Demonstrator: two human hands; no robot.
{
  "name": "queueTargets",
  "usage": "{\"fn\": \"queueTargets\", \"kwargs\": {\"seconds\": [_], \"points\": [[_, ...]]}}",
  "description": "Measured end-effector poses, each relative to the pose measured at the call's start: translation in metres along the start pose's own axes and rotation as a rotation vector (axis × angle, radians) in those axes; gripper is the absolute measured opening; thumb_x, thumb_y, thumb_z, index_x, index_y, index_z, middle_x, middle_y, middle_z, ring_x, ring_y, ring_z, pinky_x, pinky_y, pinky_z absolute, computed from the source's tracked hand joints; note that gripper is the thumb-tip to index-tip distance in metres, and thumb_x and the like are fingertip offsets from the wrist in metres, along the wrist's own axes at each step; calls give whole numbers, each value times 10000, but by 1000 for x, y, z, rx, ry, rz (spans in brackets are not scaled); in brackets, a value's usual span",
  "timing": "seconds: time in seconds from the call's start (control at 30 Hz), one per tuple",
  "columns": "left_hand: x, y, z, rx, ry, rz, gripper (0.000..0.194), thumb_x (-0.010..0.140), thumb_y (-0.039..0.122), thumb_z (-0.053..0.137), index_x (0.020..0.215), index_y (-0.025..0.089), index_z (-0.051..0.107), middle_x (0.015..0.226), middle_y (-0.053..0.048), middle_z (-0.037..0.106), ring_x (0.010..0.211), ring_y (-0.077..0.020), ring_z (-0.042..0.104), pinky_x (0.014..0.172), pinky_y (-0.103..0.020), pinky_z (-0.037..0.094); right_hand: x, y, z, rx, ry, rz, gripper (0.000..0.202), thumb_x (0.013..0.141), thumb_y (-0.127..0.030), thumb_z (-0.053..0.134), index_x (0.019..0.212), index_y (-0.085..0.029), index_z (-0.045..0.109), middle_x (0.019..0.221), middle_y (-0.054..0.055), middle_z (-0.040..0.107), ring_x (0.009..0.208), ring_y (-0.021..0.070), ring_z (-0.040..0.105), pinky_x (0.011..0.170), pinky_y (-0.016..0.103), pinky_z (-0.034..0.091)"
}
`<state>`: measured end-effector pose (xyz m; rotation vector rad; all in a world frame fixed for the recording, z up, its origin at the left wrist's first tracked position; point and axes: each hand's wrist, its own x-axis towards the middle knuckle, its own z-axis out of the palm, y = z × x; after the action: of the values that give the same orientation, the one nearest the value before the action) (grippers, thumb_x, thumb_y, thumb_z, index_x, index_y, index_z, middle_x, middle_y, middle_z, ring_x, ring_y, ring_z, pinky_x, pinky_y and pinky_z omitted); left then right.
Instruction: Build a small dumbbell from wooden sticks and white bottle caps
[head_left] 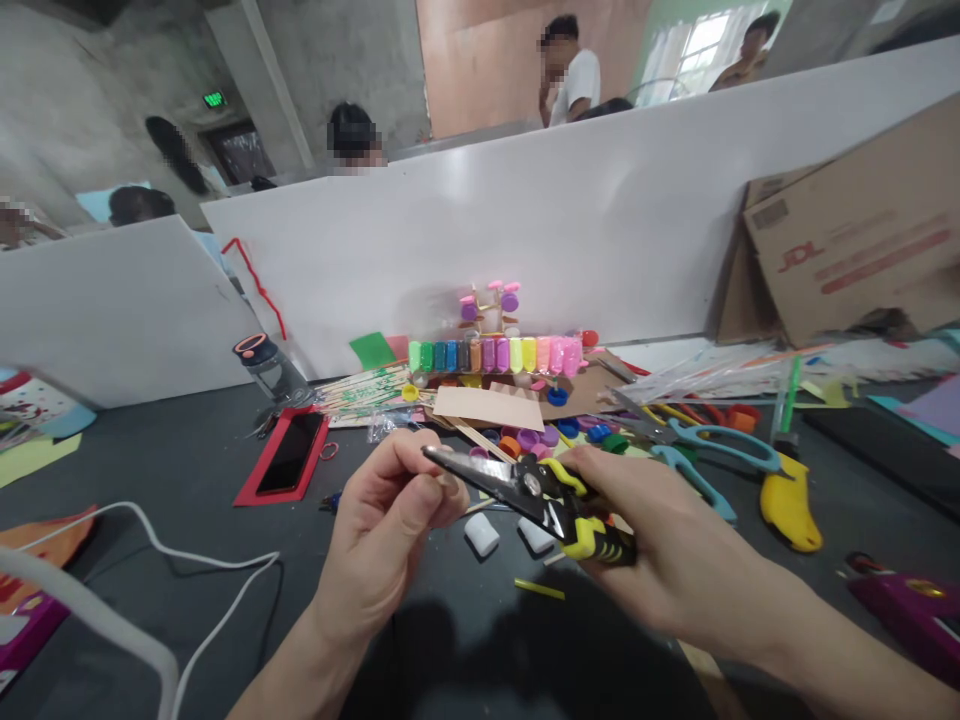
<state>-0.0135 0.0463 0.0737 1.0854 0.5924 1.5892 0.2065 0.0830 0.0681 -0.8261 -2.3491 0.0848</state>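
Note:
My right hand point(660, 530) grips a pair of black and yellow heavy-duty scissors point(529, 485) by the handles. Their blades point left and stand apart, with the upper tip close to the fingertips of my left hand point(397, 510). Those fingers are closed in a pinch, and whatever is between them is too small or hidden to make out. On the dark table just beyond and below the scissors lie two white blocks point(481, 536) and a short yellow strip point(540, 589).
Behind my hands are a row of coloured clay packs point(491, 356), wooden sticks point(360, 393) and bottle caps. Blue-handled scissors point(724, 447) and a yellow glue-gun-like tool point(791, 503) lie right. A phone point(291, 453) and bottle point(266, 368) are left; a white cable point(161, 541) loops nearer.

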Motion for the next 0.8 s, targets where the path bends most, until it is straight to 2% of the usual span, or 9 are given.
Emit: {"fn": "queueTargets", "kwargs": {"seconds": [0.17,0.4,0.6,0.8], "points": [[0,0,1,4,30,-4,134,863,237,723,764,189,647,697,19,507,597,-80,468,573,-186,437,1,-1,0,19,-31,48,347,741,-188,574,1087,-172,579,960,112,726,799,253,687,664,333,534],[2,-1,-1,50,10,31,174,852,274,738,751,189,624,699,18,488,621,-94,469,559,-174,444,1,0,-1,-34,-31,12,284,758,-192,562,1040,-162,569,961,138,718,806,265,685,670,343,530],[2,-3,-1,57,2,37,157,871,243,710,752,182,629,721,17,496,616,-85,451,563,-181,434,0,1,2,-66,-15,-15,209,782,-171,542,990,-176,564,818,99,709,681,245,658,589,326,501],[2,-4,-3,43,-10,52,121,881,243,702,781,195,653,659,26,510,595,-89,491,592,-208,440,1,2,3,-16,21,25,296,761,-158,536,1053,-203,538,914,93,719,760,233,685,633,302,517]]}}
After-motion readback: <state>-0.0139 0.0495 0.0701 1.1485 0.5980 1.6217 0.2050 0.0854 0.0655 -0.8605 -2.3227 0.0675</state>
